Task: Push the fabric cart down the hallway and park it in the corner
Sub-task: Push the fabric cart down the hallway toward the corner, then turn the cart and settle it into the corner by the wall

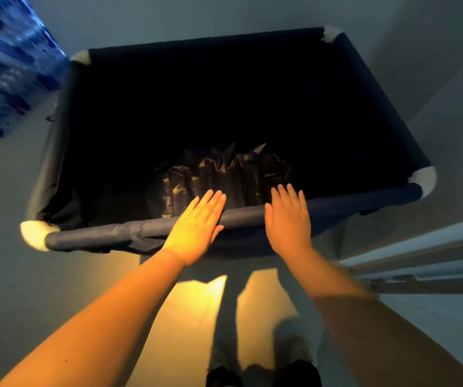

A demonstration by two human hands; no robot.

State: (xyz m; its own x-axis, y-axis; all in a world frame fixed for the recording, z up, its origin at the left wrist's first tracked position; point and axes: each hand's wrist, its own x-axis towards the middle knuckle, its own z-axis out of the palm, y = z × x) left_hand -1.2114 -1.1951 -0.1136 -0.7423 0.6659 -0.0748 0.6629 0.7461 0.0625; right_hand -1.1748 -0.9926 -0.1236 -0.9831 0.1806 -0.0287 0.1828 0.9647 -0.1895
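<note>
The fabric cart is a dark navy cloth bin on a tube frame with white corner joints, and it fills the middle of the view. A crumpled shiny black bag lies in its dark bottom. My left hand lies flat, fingers straight and together, across the cart's near rail. My right hand rests flat on the same rail a little to the right, fingers extended. Neither hand curls around the rail.
Grey walls meet in a corner beyond the cart's far right joint. A blue wrapped pack of bottles stands at the left. A pale door frame or rail runs along the right. Warm light falls on the tiled floor by my feet.
</note>
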